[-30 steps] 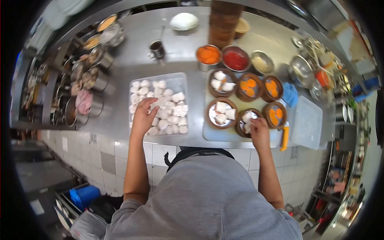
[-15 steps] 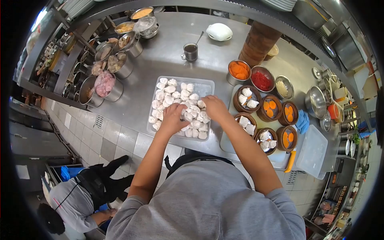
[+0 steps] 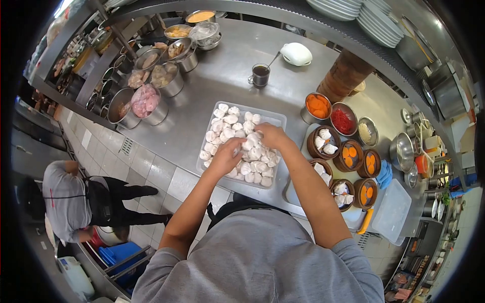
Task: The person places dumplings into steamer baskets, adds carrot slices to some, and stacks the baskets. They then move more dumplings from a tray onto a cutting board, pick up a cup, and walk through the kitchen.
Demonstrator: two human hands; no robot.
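White dumplings (image 3: 221,126) fill most of a clear plastic tray (image 3: 279,121) on the steel counter. My left hand (image 3: 227,155) reaches over the middle of the tray, its fingers curled against dumplings. From the right, my right hand (image 3: 270,135) bends its fingers around dumplings beside it, close to my left hand. Between the two hands a small cluster of dumplings (image 3: 252,144) is pressed together. To the right stand bamboo steamers, one with dumplings (image 3: 324,141) and others with orange slices (image 3: 349,154).
Steel bowls of orange (image 3: 318,106) and red shreds (image 3: 342,121) stand behind the steamers. A glass cup of dark liquid (image 3: 260,74) and a white dish (image 3: 296,54) are farther back. Pots of ingredients (image 3: 154,108) line the left. Another person (image 3: 70,202) stands at lower left.
The camera view has shifted, so the counter items appear farther right. My hands have come closer together over the dumplings. The other person has straightened up.
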